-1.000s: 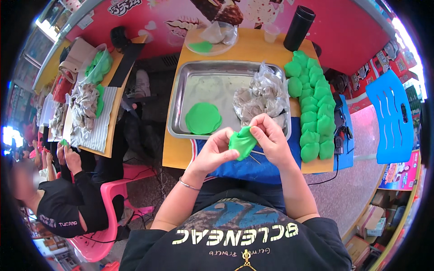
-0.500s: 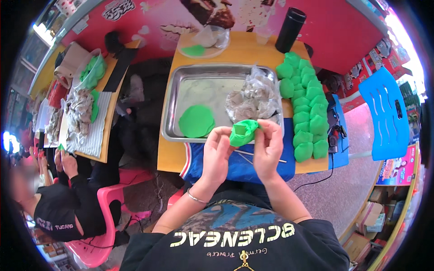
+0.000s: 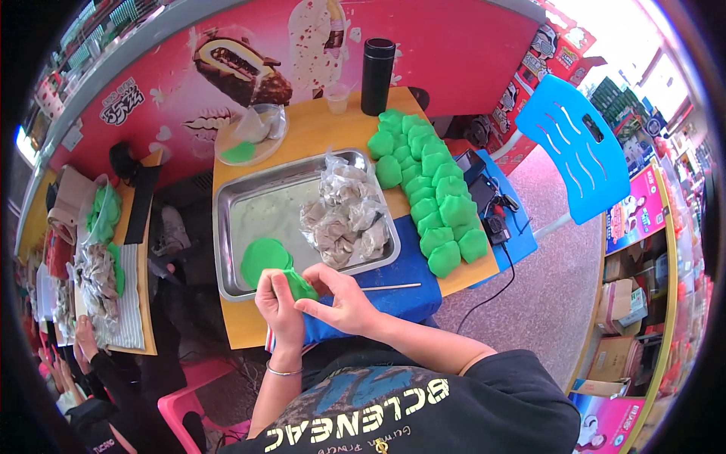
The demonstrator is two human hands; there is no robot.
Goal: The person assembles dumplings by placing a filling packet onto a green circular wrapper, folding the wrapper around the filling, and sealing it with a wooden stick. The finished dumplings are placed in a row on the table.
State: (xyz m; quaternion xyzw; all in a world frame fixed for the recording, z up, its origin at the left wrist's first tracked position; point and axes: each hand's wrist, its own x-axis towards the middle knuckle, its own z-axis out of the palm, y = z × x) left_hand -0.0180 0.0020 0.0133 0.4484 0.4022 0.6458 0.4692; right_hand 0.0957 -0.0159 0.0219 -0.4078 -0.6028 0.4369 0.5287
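Both my hands pinch one green dough piece [image 3: 301, 287] over the table's near edge. My left hand [image 3: 277, 304] wraps it from the left; my right hand [image 3: 340, 300] presses it from the right with thumb and fingers. Just beyond lies a flat green dough disc [image 3: 263, 258] in a steel tray [image 3: 230, 242]. A clear bag of brownish filling lumps [image 3: 344, 219] sits in the tray's right half. Several shaped green dumplings [image 3: 427, 189] lie in rows along the table's right side.
A thin stick [image 3: 389, 287] lies on a blue cloth [image 3: 401, 280] near my right hand. A black flask [image 3: 376, 76], a small cup [image 3: 337, 97] and a glass bowl [image 3: 249, 136] stand at the table's far end. A blue chair [image 3: 578, 144] is right; another person's hands [image 3: 82, 340] work at a left table.
My hands with the green dough piece have moved left and lower in view, toward the tray's near corner. The view has swung, so the table now sits further left.
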